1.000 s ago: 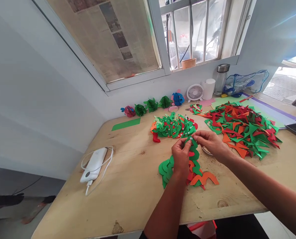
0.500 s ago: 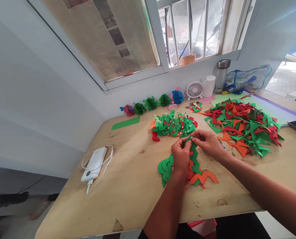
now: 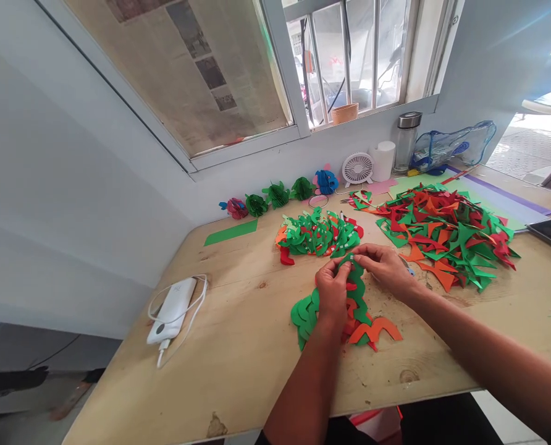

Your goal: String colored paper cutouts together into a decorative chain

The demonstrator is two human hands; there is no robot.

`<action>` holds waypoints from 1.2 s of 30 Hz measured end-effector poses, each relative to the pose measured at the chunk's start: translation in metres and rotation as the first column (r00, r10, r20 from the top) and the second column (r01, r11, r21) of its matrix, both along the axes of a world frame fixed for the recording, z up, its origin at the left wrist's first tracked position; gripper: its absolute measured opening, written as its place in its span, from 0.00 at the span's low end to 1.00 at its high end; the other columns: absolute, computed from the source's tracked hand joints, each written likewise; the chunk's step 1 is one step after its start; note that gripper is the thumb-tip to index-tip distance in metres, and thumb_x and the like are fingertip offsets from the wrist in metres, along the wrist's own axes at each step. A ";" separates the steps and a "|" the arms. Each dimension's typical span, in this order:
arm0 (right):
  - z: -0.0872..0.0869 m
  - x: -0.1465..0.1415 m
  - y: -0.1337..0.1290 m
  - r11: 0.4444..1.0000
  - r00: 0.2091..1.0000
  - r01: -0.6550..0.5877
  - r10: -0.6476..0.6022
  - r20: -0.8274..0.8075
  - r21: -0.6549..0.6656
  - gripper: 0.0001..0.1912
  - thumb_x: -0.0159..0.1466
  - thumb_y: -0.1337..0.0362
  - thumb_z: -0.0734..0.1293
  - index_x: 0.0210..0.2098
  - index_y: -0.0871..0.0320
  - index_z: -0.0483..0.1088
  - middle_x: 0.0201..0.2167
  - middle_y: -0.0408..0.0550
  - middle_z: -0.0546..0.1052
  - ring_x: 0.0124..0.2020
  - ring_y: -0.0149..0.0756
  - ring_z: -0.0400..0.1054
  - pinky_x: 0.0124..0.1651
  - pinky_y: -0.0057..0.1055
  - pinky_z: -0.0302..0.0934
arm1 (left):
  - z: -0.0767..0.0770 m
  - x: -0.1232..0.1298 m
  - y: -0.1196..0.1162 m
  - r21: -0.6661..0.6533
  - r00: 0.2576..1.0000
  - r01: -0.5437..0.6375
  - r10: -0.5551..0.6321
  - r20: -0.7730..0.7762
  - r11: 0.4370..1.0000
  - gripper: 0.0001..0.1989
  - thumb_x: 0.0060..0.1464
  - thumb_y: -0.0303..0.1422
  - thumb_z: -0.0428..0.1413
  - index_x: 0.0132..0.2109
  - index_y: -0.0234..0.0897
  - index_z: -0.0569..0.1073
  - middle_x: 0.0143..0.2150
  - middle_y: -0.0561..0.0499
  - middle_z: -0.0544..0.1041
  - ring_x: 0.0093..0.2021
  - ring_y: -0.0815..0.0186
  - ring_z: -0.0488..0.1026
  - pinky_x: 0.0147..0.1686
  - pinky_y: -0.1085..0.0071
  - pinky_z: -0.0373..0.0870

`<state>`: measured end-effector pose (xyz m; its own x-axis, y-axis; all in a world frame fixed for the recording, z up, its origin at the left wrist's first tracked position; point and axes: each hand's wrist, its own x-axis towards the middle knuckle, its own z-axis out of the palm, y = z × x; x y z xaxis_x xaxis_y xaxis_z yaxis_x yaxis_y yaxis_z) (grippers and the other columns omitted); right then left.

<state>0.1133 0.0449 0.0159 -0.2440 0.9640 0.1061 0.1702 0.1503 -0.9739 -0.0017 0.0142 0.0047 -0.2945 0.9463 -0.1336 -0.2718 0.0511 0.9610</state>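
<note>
My left hand is closed in a pinch on the end of a green wavy-edged paper cutout. Fingertips of my right hand meet it there, pinching the same end, where a tiny white spot shows. Under and around my left hand lie loose cutouts: scalloped green ones and an arched orange one, with red paper among them. Just beyond my fingers is a heap of green and red cutouts, many bearing small white squares. My wrist and fingers hide part of the held paper.
A large pile of paper scraps lies on the right. Along the wall stand folded paper figures, a small fan, a white cylinder and a glass bottle. On the left rests a white power bank with its cable.
The camera view has shifted slightly, so everything sits a little further left. Both hands keep their pinch on the green paper, with only slight finger movement.
</note>
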 end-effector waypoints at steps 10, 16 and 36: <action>0.006 0.001 -0.002 1.000 1.000 0.014 -0.014 -0.028 -0.010 0.13 0.56 0.55 0.63 0.26 0.59 0.71 0.21 0.42 0.69 0.25 0.30 0.59 0.28 0.27 0.54 | 0.001 -0.001 0.000 0.006 0.998 0.013 -0.013 -0.057 1.000 0.08 0.43 0.32 0.57 0.31 0.32 0.76 0.27 0.50 0.75 0.26 0.71 0.69 0.29 0.75 0.67; 0.010 0.001 -0.004 0.995 0.991 0.005 -0.018 -0.135 -0.096 0.13 0.55 0.55 0.65 0.26 0.60 0.71 0.20 0.40 0.66 0.24 0.28 0.56 0.28 0.26 0.53 | 0.001 0.000 -0.002 0.018 0.999 0.040 -0.040 0.005 0.999 0.09 0.43 0.34 0.58 0.32 0.32 0.76 0.27 0.51 0.75 0.25 0.72 0.69 0.29 0.75 0.67; 0.003 0.002 -0.002 0.994 0.972 -0.039 0.015 -0.236 -0.099 0.14 0.53 0.53 0.67 0.27 0.60 0.71 0.21 0.41 0.67 0.24 0.28 0.56 0.28 0.27 0.51 | -0.003 0.000 -0.002 0.083 0.993 0.036 -0.026 -0.119 0.996 0.11 0.44 0.36 0.58 0.33 0.32 0.77 0.28 0.50 0.75 0.26 0.71 0.69 0.26 0.76 0.67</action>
